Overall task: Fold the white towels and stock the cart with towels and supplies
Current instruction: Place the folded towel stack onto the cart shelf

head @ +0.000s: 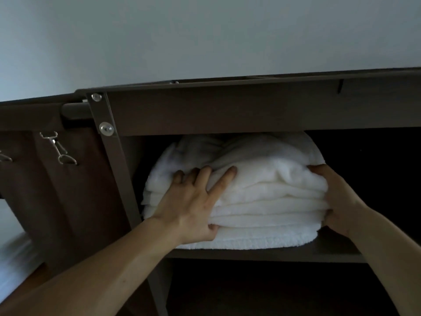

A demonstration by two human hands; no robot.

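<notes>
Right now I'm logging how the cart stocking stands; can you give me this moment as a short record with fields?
item: stack of folded white towels
place: on the cart shelf, toward its left side
left hand: fingers spread over the stack's top, thumb tucked into its front
right hand: grips the stack's right end
left of shelf: brown bag with metal clips

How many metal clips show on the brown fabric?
2. One metal clip hangs on the brown fabric beside the cart post; a second clip is cut off at the left frame edge. More may be out of view.
</notes>
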